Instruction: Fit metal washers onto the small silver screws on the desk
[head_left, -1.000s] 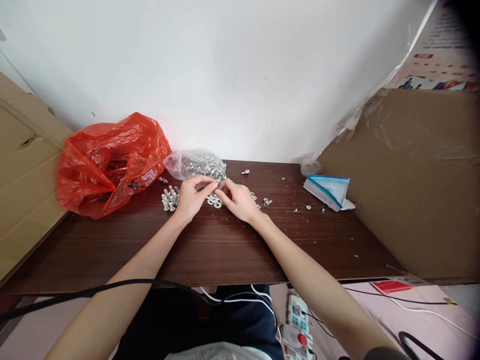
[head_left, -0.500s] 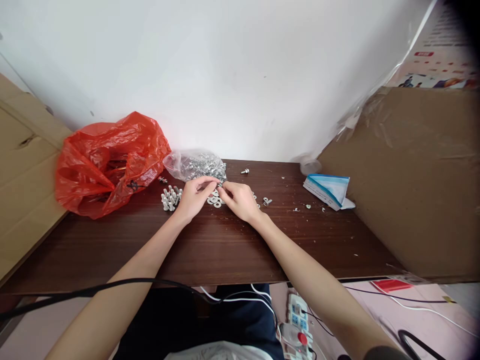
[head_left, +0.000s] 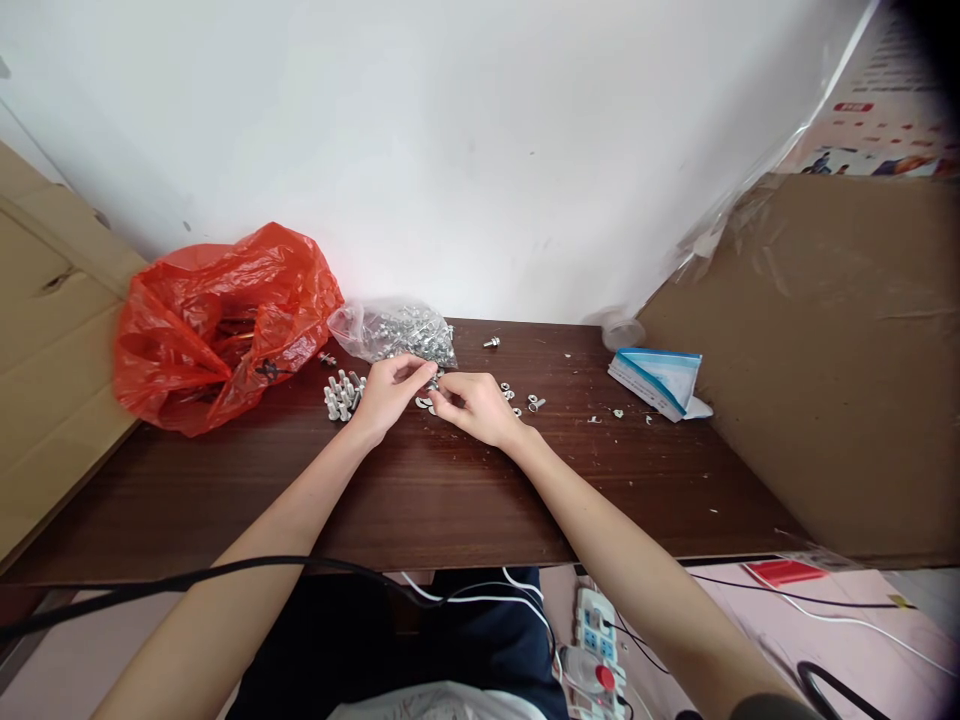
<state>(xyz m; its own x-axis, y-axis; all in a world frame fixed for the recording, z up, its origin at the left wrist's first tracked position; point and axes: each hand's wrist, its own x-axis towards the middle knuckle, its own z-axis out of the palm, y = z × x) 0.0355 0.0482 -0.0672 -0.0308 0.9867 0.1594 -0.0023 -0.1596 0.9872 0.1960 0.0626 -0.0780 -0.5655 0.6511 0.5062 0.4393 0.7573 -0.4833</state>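
Observation:
My left hand (head_left: 386, 394) and my right hand (head_left: 474, 407) meet at the far middle of a dark wooden table (head_left: 420, 490). Their fingertips pinch a small metal part between them; it is too small to tell whether it is a bolt or a washer. Loose washers (head_left: 424, 403) lie under the fingers. A clear bag of metal hardware (head_left: 396, 332) sits just behind the hands. A cluster of upright bolts (head_left: 341, 394) stands left of my left hand. More small parts (head_left: 531, 403) lie to the right of my right hand.
A crumpled red plastic bag (head_left: 217, 325) lies at the back left. A blue-and-white packet (head_left: 656, 379) lies at the back right. Cardboard sheets (head_left: 817, 350) flank both sides. A black cable (head_left: 187, 580) crosses the near edge, and a power strip (head_left: 596, 640) sits on the floor.
My right hand has slid a little nearer and left over the washers, its fingers curling tighter against my left fingertips. My left hand has stayed in place.

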